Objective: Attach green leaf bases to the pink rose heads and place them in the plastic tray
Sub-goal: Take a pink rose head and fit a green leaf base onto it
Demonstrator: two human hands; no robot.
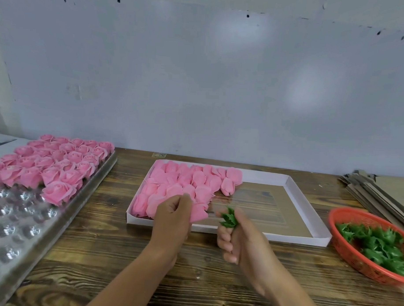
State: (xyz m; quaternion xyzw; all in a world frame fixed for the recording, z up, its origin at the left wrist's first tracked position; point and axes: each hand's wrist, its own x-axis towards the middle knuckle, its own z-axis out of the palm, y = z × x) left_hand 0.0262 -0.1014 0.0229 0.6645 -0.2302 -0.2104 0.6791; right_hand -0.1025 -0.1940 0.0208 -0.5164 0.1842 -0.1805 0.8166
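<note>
Hands are meeting over a wooden table point(215, 274), at the near edge of a shallow white box point(309, 197). The left hand point(172, 217) is curling its fingers round a pink rose head point(199, 212), lifted just above the box's front-left corner, while the right hand point(238, 240) is pinching a green leaf base point(229, 219) just beside it at three o'clock; the two pieces are sitting close but whether they are touching cannot be told. More rose heads point(186, 182) are lying in the box's left half. At nine o'clock, a clear plastic tray point(15, 226) is holding finished roses point(51, 163) across its far rows. At three o'clock, a red basket point(344, 247) is holding spare leaf bases point(376, 243), with flat cardboard point(378, 193) stacked behind.
</note>
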